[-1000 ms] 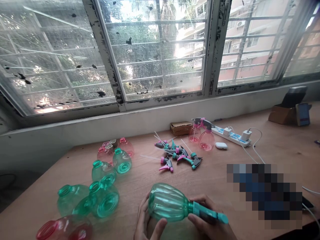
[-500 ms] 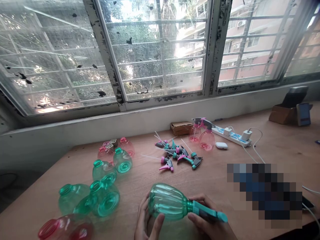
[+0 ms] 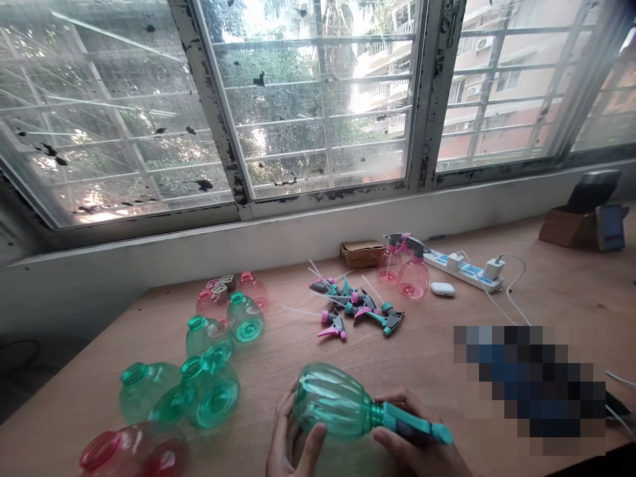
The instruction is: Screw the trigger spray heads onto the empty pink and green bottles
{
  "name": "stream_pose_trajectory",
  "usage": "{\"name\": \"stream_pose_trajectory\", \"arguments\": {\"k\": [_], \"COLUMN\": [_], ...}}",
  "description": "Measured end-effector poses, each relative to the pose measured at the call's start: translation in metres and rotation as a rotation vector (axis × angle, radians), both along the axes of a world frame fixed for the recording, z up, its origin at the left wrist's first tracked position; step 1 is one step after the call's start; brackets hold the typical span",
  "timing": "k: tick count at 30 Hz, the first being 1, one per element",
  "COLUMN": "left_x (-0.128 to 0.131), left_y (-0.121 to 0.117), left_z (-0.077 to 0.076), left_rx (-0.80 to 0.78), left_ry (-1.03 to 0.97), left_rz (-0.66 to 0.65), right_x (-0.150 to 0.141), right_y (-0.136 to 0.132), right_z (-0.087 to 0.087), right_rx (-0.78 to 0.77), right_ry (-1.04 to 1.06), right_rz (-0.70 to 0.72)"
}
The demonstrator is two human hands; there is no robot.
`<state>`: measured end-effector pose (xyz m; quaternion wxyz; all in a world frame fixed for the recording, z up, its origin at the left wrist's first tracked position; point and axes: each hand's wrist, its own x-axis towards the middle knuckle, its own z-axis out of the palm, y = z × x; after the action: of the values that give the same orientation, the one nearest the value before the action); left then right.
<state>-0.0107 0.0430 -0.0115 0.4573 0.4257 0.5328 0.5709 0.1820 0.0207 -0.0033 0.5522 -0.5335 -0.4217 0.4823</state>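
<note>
A green ribbed spray bottle [image 3: 332,402] lies on its side between my hands, its base to the left. My left hand [image 3: 293,434] is wrapped around the base end, thumb in front. At the neck, my right hand [image 3: 405,437] grips the teal and grey spray head [image 3: 412,425], which points to the right. Part of the right hand's fingers is hidden behind the head. Just beyond the bottle lies a pile of loose pink, teal and grey spray heads [image 3: 355,301] with thin clear tubes.
Open green bottles [image 3: 211,394] and red bottles [image 3: 134,454] stand at the left. Two pink bottles with heads [image 3: 412,278] stand near a brown box [image 3: 362,254], a white earbud case [image 3: 442,289] and a power strip [image 3: 467,270]. A blurred patch [image 3: 531,384] covers something at right.
The view has shifted very slightly. Both hands keep their hold on the green spray bottle, which has barely moved.
</note>
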Motion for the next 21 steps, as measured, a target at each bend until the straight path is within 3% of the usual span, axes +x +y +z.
{"name": "stream_pose_trajectory", "arguments": {"k": [6,14,21], "left_x": [-0.001,0.001,-0.002], "left_y": [0.003,-0.002,0.004], "left_z": [-0.010,-0.001,-0.011], "left_rx": [0.170,0.036,0.186], "left_ry": [0.129,0.043,0.145], "left_rz": [-0.021,0.000,-0.031], "right_x": [0.006,0.001,0.007], "right_y": [0.002,-0.001,0.000], "right_z": [-0.012,0.007,0.003], "right_rx": [-0.037,-0.009,-0.054], "right_ry": [0.157,0.010,0.141], "right_rz": [-0.061,0.006,-0.094]}}
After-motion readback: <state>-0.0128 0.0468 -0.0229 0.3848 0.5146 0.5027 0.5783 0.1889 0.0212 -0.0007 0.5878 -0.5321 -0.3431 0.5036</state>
